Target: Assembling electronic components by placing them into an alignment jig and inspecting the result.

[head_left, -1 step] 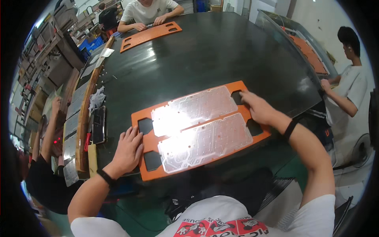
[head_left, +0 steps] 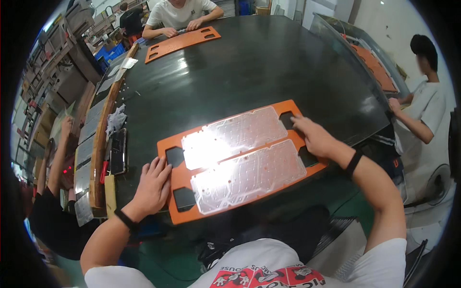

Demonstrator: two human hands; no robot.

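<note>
Head view: flat orange rectangular board (head_left: 179,178) on near edge of glossy dark table (head_left: 240,72), bearing two shiny translucent sheets (head_left: 249,177). Our left hand (head_left: 152,188), fingers slightly apart, touches left side; right hand (head_left: 314,137), right side. Clamped? We cannot tell.

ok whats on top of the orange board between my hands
Two shiny patterned sheets lie side by side on the orange board, with a narrow gap between them. The board surface directly beneath them is covered.

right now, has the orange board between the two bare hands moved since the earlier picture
Yes, slightly: the orange board has shifted toward the person at its left end, judged against the wooden rail on the left.
</note>
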